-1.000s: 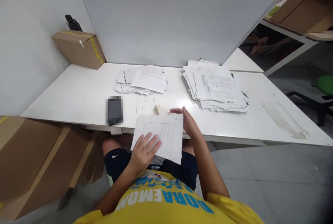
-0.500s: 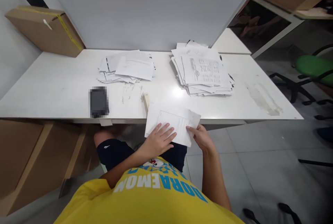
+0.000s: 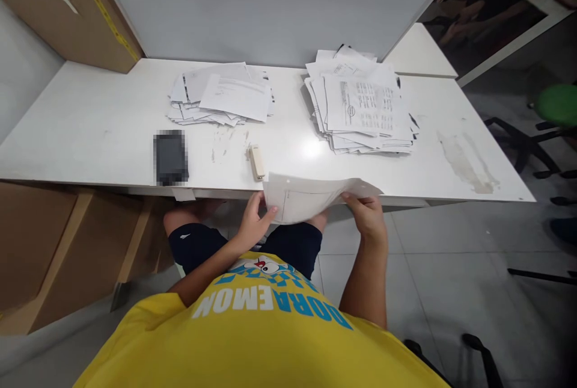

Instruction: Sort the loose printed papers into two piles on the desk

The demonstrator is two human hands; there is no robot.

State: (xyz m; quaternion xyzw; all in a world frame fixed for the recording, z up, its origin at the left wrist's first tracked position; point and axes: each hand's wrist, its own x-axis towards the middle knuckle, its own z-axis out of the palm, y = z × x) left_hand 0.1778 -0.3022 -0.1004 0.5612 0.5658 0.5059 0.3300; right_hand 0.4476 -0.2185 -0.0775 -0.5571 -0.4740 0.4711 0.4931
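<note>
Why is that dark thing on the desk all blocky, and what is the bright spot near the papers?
Head view: the dark object is pixelated on purpose, not out of focus; the bright patch is lamp glare on the glossy white table; straight edges bow from the wide lens; the held sheet looks sharp.

The sheets that lay flat under the left hand were lifted off the lap and tipped nearly edge-on at the table edge. The left hand slid to their left edge; the right hand gripped the right edge. The stapler came fully into view.
</note>
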